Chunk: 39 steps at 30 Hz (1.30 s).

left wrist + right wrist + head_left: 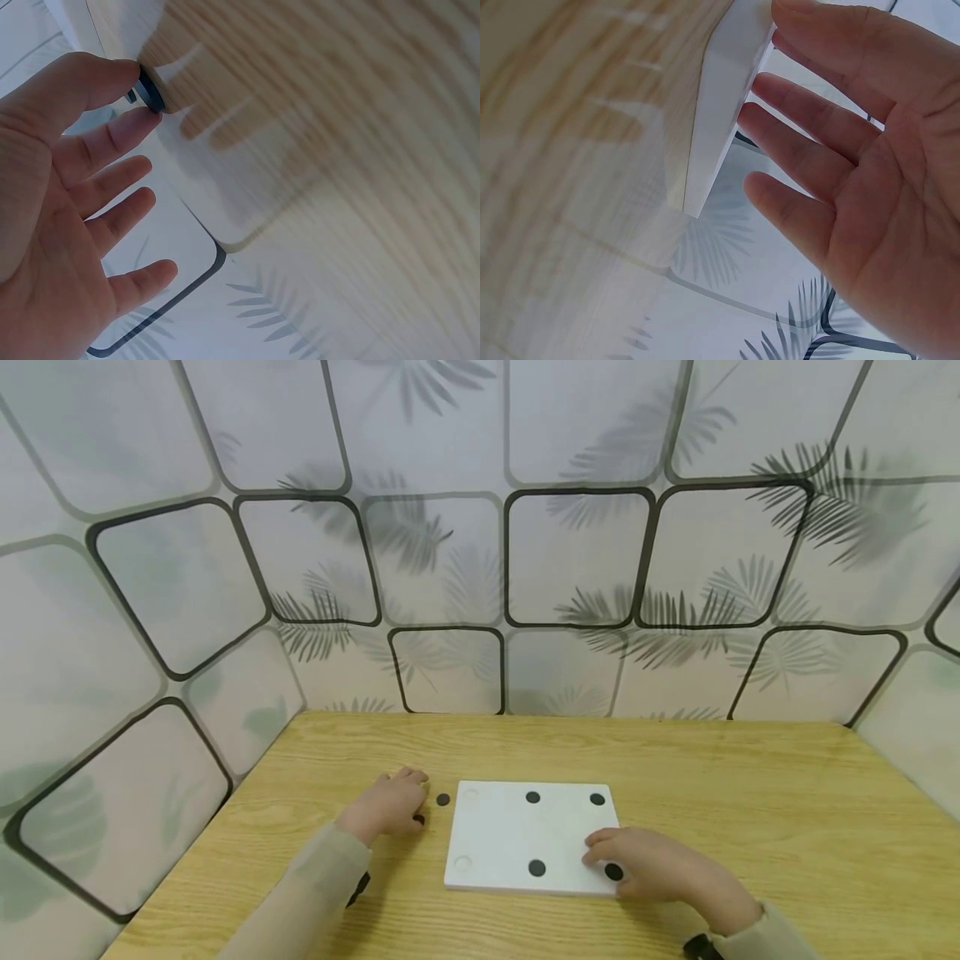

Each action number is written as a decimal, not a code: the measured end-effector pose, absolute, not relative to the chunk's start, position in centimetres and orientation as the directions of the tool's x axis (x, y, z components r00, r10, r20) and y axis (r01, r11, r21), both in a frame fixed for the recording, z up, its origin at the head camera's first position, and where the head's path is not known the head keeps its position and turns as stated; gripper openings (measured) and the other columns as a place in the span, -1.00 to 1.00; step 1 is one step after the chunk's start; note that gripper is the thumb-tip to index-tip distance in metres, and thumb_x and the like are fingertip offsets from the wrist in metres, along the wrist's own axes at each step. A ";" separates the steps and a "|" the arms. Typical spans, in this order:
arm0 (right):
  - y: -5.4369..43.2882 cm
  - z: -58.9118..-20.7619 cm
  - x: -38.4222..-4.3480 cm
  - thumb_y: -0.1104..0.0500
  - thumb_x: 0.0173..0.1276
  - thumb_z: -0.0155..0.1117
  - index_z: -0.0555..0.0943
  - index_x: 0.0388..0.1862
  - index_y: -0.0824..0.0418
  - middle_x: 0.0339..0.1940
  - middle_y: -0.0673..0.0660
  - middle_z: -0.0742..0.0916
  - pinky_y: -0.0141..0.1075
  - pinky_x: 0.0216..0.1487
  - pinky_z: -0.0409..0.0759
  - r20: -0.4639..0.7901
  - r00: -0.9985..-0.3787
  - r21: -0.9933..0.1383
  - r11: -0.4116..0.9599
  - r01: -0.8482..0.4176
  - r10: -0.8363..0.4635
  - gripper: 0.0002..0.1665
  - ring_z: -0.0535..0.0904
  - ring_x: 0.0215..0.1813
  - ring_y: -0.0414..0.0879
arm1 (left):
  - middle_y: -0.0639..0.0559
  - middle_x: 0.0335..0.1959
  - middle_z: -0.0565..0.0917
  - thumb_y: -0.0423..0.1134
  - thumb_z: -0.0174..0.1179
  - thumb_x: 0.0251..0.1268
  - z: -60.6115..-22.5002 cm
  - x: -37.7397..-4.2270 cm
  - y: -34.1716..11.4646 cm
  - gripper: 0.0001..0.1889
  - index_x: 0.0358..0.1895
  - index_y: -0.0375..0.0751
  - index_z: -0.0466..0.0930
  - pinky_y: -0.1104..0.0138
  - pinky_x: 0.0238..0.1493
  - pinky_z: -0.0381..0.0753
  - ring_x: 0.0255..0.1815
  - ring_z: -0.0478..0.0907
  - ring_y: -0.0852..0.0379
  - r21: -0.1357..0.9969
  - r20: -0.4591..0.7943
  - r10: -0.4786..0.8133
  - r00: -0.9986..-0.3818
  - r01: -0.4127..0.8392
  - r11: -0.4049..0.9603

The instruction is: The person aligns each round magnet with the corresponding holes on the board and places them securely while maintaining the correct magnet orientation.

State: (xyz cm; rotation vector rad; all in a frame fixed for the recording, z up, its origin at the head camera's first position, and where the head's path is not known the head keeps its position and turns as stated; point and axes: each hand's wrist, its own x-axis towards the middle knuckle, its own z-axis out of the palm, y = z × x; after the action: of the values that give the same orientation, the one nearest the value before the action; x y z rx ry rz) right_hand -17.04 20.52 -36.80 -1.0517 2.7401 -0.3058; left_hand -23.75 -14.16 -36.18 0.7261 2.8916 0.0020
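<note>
A thin black disc [151,88] is pinched between the thumb and index finger of my left hand [390,807], its other fingers spread. This hand is low over the table, left of a white board [498,835]. Another black disc [443,799] lies on the table between the hand and the board. My right hand [652,862] rests at the board's front right corner, fingers over the top and thumb by the edge. A black disc [613,872] on the board shows between that thumb and the fingers.
Elsewhere the board carries a back middle disc [532,797], a back right disc [597,799] and a front middle disc [537,868]. Round recesses [462,862] show along its left side. A patterned curtain [570,560] encloses the wooden table [750,810].
</note>
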 end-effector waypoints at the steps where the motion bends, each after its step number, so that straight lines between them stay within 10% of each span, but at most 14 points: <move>1: 20.5 -36.8 -17.1 0.36 -0.07 0.41 0.66 -0.10 0.17 0.07 0.18 0.65 -0.10 0.12 0.52 -0.102 -0.730 -0.257 0.726 -0.637 -0.676 -0.54 0.57 0.10 0.09 | -0.22 0.28 0.40 -0.28 0.29 0.14 -36.2 -23.8 -14.1 -0.66 -0.69 -0.14 0.36 -0.18 0.27 0.25 0.37 0.23 -0.26 0.043 -0.159 0.467 -0.870 0.466 0.884; 39: 20.4 -36.5 -16.9 0.37 -0.06 0.39 0.66 -0.09 0.18 0.08 0.19 0.64 -0.10 0.13 0.51 -0.111 -0.732 -0.256 0.731 -0.632 -0.672 -0.55 0.56 0.12 0.10 | -0.05 0.28 0.44 -0.27 0.33 0.00 -35.0 -22.5 -12.1 -0.67 -0.75 -0.09 0.37 -0.16 0.20 0.34 0.37 0.26 -0.03 -0.019 -0.136 0.594 -0.793 0.601 0.799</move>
State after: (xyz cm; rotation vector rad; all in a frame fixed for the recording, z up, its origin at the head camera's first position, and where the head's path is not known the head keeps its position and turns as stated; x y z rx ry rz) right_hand -16.91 20.39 -36.54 -1.0426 2.7370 -0.2990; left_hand -22.50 -12.14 -34.95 0.9549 2.8618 -0.0932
